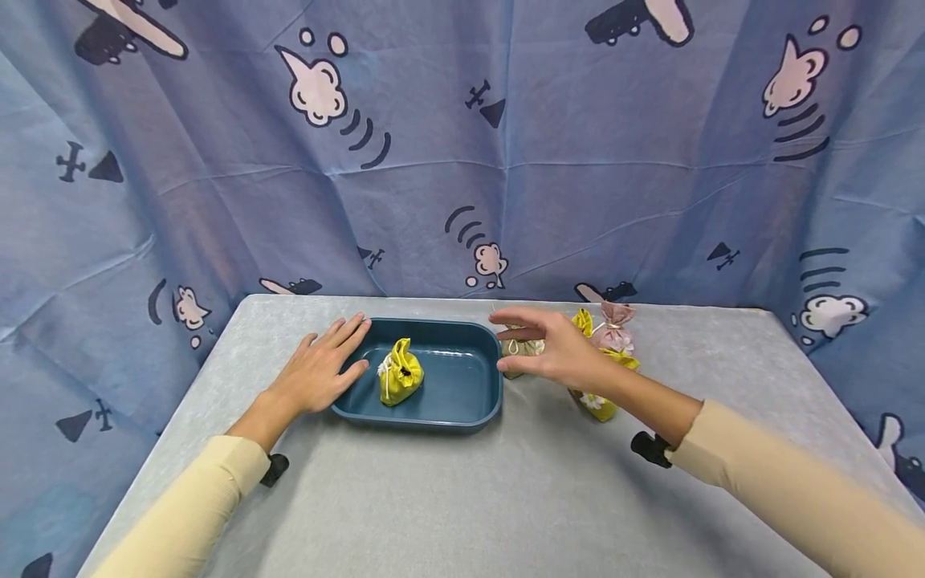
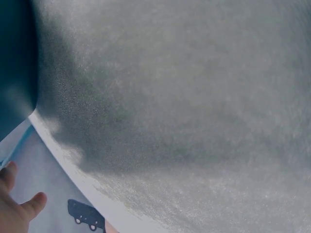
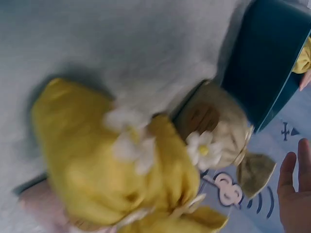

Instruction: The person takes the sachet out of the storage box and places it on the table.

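My left hand (image 1: 321, 369) rests at the left rim of a dark teal tray (image 1: 462, 385), its fingers stretched out. Inside that tray, left of its middle, a yellow drawstring pouch (image 1: 401, 381) stands with its neck tied by a white cord. To the tray's right, my right hand (image 1: 556, 349) hovers beside a beige drawstring pouch (image 1: 522, 347), thumb and fingers spread apart with nothing gripped. A white flower and a brown patch show on the beige pouch (image 3: 228, 121) in the right wrist view. In the head view the right hand partly hides it.
Under and beyond the right forearm lie yellow pouches (image 1: 601, 409) with white flowers and a pink pouch (image 1: 616, 321). The grey table (image 1: 433, 498) ends at a blue patterned curtain (image 1: 433, 201), which also hangs at both sides.
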A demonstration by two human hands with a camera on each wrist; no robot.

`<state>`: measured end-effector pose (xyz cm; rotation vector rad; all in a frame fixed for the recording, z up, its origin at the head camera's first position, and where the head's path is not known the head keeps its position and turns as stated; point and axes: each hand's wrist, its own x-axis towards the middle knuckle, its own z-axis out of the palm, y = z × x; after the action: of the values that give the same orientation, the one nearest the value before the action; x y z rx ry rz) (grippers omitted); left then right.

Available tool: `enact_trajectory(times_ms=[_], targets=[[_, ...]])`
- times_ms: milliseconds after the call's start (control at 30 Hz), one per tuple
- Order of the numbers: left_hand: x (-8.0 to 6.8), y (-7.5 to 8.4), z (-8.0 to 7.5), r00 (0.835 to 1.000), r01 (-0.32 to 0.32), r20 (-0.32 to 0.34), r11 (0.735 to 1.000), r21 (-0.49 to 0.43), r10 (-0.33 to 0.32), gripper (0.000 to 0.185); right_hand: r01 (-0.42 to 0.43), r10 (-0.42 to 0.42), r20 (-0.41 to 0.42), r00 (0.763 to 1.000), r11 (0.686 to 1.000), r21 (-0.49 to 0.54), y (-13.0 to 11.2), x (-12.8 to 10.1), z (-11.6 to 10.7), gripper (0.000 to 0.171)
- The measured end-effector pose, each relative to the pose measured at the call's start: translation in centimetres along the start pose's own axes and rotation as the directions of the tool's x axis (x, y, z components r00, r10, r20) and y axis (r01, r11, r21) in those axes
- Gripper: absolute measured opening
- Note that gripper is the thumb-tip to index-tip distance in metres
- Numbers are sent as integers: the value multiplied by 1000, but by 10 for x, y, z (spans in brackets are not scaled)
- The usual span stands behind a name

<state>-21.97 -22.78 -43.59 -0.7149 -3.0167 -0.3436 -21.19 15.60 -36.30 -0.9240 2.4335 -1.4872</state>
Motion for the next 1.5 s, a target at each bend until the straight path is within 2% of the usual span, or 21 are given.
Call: enact_trajectory(times_ms=[233,667,900,1500], targets=[[0,-1,0,1000,5,12,1000,-8,-5,66,-20,19,42,999,999,26,-1,18,26,68],[1,-2,0,1000,3,12,1000,-7,-3,66,28,-27,108,994,1000,-5,-10,37,62,72],[2,-2,1,1000,5,8,1000,-9,-5,67,34,-33,114,993,999,-10,-17,46,73,76],[1,-2,0,1000,11,15,1000,-9,-11,66,29,-13,162,987,995,-95,-17,62,97,71]])
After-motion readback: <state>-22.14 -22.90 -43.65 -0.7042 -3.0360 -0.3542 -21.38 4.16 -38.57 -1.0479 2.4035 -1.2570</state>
